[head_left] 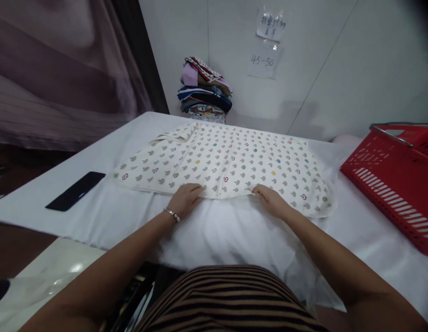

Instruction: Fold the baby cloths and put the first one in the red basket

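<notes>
A cream cloth (pixel 234 152) with small grey and coloured mushroom-like prints lies spread across the white-covered table. Its far left corner is folded over on itself. My left hand (pixel 186 199) grips the cloth's near edge left of its middle, fingers on top and the thumb hidden. Farther right along that same edge, my right hand (pixel 271 200) pinches the fabric between thumb and fingers. Between the two hands the edge looks slightly raised from the table.
A dark flat phone-like slab (pixel 75 191) lies on the table at left. At right stands a red plastic basket (pixel 394 180) with a metal handle. Folded clothes (pixel 205 90) are stacked at the back by the wall. The white tablecloth (pixel 127 216) reaches the near edge.
</notes>
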`<state>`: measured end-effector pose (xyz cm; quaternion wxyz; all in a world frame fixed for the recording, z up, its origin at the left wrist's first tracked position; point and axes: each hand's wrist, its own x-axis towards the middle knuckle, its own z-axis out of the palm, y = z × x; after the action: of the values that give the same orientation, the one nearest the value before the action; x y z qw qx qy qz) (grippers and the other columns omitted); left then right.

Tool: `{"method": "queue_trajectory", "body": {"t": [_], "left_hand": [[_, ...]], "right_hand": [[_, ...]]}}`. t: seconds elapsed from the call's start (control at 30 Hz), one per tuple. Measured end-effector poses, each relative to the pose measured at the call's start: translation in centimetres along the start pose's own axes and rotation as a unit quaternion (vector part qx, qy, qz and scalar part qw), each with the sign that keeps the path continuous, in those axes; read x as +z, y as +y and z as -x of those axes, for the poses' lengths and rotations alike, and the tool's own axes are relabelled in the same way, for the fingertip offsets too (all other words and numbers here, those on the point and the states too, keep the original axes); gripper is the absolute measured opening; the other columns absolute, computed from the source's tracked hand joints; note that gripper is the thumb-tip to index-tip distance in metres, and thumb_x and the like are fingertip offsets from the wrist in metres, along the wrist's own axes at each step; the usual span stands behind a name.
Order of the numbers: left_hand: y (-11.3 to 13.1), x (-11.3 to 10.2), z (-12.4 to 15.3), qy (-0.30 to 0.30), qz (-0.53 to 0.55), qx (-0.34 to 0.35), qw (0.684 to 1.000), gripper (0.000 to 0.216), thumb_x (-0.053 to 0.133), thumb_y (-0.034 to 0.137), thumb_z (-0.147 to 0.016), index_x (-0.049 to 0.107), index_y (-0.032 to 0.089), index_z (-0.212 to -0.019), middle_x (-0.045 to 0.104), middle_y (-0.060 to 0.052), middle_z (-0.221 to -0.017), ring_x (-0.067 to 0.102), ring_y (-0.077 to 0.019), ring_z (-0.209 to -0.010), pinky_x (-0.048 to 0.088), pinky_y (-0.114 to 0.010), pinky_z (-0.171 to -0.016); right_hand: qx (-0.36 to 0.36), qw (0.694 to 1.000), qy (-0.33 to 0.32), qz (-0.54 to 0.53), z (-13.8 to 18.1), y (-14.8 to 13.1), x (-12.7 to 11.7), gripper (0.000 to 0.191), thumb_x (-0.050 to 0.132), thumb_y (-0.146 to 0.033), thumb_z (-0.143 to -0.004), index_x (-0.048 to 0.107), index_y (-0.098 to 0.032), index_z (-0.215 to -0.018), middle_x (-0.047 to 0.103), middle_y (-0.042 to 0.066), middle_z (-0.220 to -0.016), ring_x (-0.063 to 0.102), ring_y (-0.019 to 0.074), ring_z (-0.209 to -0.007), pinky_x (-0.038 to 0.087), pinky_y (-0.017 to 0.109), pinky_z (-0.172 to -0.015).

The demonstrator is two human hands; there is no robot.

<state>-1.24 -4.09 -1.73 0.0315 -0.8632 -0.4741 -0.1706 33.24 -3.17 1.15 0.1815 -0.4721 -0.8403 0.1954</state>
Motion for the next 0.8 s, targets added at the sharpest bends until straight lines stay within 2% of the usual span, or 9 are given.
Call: {"method": "queue_trajectory", "body": {"t": [0.13, 0.27, 0.4, 0.47, 0.53, 0.6, 0.7, 0.77, 0.8], "left_hand": [[0.8, 0.2, -2.1, -0.006, 0.012, 0.017, 1.0, 0.025, 0.042, 0.027, -0.089, 0.063, 0.019, -0.1, 0.063, -0.007, -0.104, 0.055, -0.02, -0.096, 0.043, -0.035, -0.084], [0.4, 0.5, -2.9, -0.006, 0.004, 0.003, 1.0, 0.025, 0.041, 0.022, -0.089, 0.064, 0.019, -0.099, 0.065, -0.006, -0.101, 0.055, -0.0198, -0.094, 0.044, -0.034, -0.081], [0.0, 0.8, -2.7, -0.03, -0.006, 0.007, 1.0, 0.026, 0.042, 0.018, -0.087, 0.064, 0.021, -0.101, 0.065, -0.005, -0.1, 0.055, -0.0186, -0.091, 0.044, -0.032, -0.078], [-0.3, 0.8, -3.1, -0.032, -0.014, 0.011, 0.999, 0.026, 0.042, 0.018, -0.087, 0.064, 0.022, -0.1, 0.065, -0.005, -0.098, 0.054, -0.0179, -0.089, 0.044, -0.031, -0.076], [-0.8, 0.5, -4.0, -0.014, -0.034, 0.007, 0.999, 0.026, 0.041, 0.019, -0.088, 0.064, 0.022, -0.1, 0.064, -0.005, -0.094, 0.054, -0.0176, -0.085, 0.043, -0.03, -0.074], [-1.2, 0.1, -5.3, 0.027, -0.063, -0.005, 0.998, 0.026, 0.041, 0.02, -0.088, 0.064, 0.022, -0.1, 0.063, -0.006, -0.092, 0.053, -0.0181, -0.084, 0.042, -0.031, -0.073], [-1.7, -0.4, -6.9, 0.082, -0.107, -0.024, 0.991, 0.027, 0.041, 0.02, -0.088, 0.064, 0.022, -0.101, 0.062, -0.007, -0.092, 0.052, -0.0198, -0.085, 0.04, -0.034, -0.073], [-1.7, -0.2, -7.0, 0.064, -0.117, -0.008, 0.991, 0.025, 0.043, 0.019, -0.088, 0.065, 0.022, -0.099, 0.062, -0.007, -0.088, 0.052, -0.0204, -0.084, 0.039, -0.034, -0.072], [-1.6, 0.0, -6.7, 0.039, -0.114, 0.01, 0.993, 0.024, 0.044, 0.018, -0.087, 0.065, 0.022, -0.096, 0.062, -0.007, -0.085, 0.052, -0.0202, -0.082, 0.039, -0.034, -0.071]], "right_hand": [[0.048, 0.999, 0.021, 0.012, -1.2, 0.7, -1.4, 0.02, 0.03, -0.028, -0.092, 0.049, -0.023, -0.092, 0.06, 0.002, -0.079, 0.055, 0.017, -0.071, 0.041, 0.028, -0.064], [0.062, 0.995, -0.002, 0.076, -1.6, 1.3, -1.5, 0.024, 0.03, -0.033, -0.092, 0.05, -0.023, -0.098, 0.061, 0.001, -0.074, 0.054, 0.0169, -0.064, 0.038, 0.028, -0.059], [-0.047, 0.991, -0.07, 0.105, -1.1, 1.6, -0.7, 0.029, 0.041, -0.04, -0.089, 0.052, -0.023, -0.11, 0.064, 0.005, -0.092, 0.058, 0.0187, -0.08, 0.042, 0.029, -0.068], [-0.09, 0.986, -0.097, 0.104, -1.4, 1.8, -0.7, 0.027, 0.037, -0.036, -0.091, 0.056, -0.023, -0.107, 0.064, 0.005, -0.097, 0.057, 0.0183, -0.087, 0.043, 0.03, -0.072], [-0.096, 0.982, -0.116, 0.111, -2.4, 2.0, -1.5, 0.028, 0.033, -0.031, -0.093, 0.059, -0.024, -0.099, 0.064, 0.004, -0.095, 0.057, 0.0167, -0.085, 0.043, 0.029, -0.072], [-0.08, 0.983, -0.086, 0.14, -3.9, 2.3, -2.7, 0.026, 0.034, -0.028, -0.092, 0.06, -0.024, -0.094, 0.063, 0.003, -0.092, 0.057, 0.016, -0.081, 0.043, 0.027, -0.068], [-0.047, 0.975, 0.069, 0.206, -6.0, 2.4, -4.1, 0.027, 0.033, -0.024, -0.091, 0.06, -0.021, -0.094, 0.062, 0.007, -0.095, 0.054, 0.0189, -0.086, 0.041, 0.029, -0.068], [-0.059, 0.965, 0.119, 0.227, -6.5, 2.5, -3.8, 0.028, 0.032, -0.023, -0.091, 0.06, -0.019, -0.091, 0.061, 0.009, -0.095, 0.052, 0.0203, -0.088, 0.04, 0.031, -0.07], [-0.081, 0.965, 0.106, 0.226, -6.3, 2.6, -3.2, 0.028, 0.033, -0.022, -0.091, 0.06, -0.019, -0.087, 0.061, 0.008, -0.091, 0.052, 0.0197, -0.086, 0.04, 0.031, -0.07]]}}
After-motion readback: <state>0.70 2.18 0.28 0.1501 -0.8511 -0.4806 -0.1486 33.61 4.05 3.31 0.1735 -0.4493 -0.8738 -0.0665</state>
